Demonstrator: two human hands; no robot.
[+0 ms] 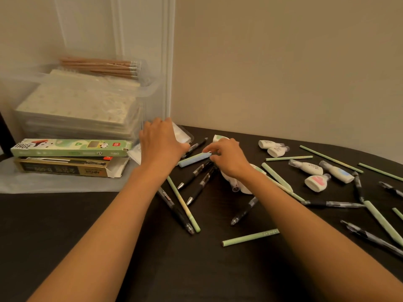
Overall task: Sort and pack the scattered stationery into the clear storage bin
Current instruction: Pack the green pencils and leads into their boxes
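The right hand [226, 159] seems to pinch, finger and thumb narrow, the 2 o'clock end of a pale blue pen [193, 160]. The pen is smooth, matte and stick-shaped, lying 8 to 2 o'clock on black cloth [65, 236]. The left hand [162, 144] rests, fingers spread flat, on a crinkly clear packet [182, 132]. The clear bin [150, 89] stands at 10 o'clock, nearer the left hand.

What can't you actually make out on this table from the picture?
Head view only:
1. White packet: mostly covered by the left hand; whether its fingers grip it is hidden.
2. White item under the right wrist: mostly covered; the right hand pinches a blue stick.
3. Clear storage bin: the hazy wall blurs its lower contents.
4. Green box: small print unreadable.
5. Black pen: cut off by the right edge.
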